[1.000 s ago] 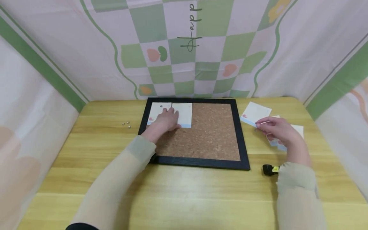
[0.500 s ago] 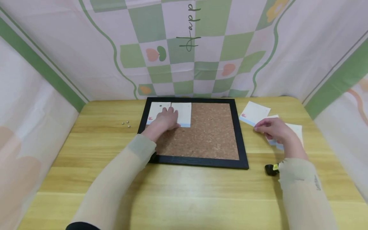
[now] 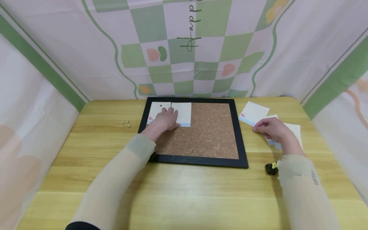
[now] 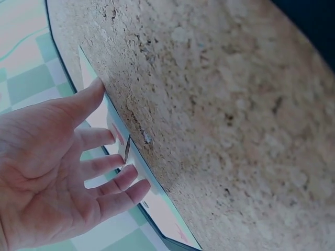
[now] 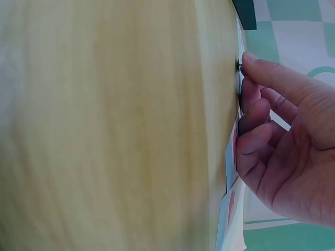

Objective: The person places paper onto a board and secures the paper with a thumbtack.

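My left hand lies over two white paper notes inside the black-framed corkboard, fingers relaxed. Its fingertips rest on the notes and the thumb touches the lower edge of the right-hand note, in the left wrist view too. The left-hand note has a thumbtack near its top. On the table to the right, my right hand is low, thumb and fingertips together at the near corner of a loose note. A small dark thumbtack shows at the thumb tip in the right wrist view.
Several silver thumbtacks lie left of the board. More notes overlap under and beside my right hand. A black and yellow object sits by the right sleeve. Patterned fabric stands behind and along the sides.
My right hand has dropped slightly toward the table, fingertips now lower at the loose note's corner. The left hand stays on the notes.
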`<state>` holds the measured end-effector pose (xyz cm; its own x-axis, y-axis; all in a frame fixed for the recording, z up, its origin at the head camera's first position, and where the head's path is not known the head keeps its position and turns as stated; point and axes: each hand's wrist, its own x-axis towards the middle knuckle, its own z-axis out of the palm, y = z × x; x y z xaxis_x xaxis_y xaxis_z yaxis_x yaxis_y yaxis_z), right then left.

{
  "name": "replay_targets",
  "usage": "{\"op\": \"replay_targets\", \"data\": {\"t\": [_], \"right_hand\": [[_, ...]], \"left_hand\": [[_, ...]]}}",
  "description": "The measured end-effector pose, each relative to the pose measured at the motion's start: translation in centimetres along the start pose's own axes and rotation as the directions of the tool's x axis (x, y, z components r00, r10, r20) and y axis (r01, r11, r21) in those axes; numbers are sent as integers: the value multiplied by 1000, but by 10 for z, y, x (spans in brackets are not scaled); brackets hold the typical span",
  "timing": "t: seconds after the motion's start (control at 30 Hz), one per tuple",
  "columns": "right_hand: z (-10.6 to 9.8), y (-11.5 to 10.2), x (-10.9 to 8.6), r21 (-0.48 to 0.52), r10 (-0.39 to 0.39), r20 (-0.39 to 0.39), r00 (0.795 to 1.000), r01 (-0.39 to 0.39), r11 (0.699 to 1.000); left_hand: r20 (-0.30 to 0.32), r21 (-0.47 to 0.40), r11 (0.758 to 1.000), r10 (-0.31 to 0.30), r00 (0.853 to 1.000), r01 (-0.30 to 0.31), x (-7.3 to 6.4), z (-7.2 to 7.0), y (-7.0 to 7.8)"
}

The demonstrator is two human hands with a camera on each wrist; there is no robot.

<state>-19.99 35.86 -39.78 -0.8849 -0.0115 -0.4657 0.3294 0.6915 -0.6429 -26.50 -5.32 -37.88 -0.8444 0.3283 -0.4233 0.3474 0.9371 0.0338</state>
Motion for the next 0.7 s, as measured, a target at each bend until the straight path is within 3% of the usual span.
{"op": "replay_targets", "data": {"t": [0.7], "right_hand": [[-4, -7, 0, -46, -14, 63, 998, 17, 999]], "left_hand": [[-10, -2, 1000, -6, 1000, 6, 0, 1, 0]]}}
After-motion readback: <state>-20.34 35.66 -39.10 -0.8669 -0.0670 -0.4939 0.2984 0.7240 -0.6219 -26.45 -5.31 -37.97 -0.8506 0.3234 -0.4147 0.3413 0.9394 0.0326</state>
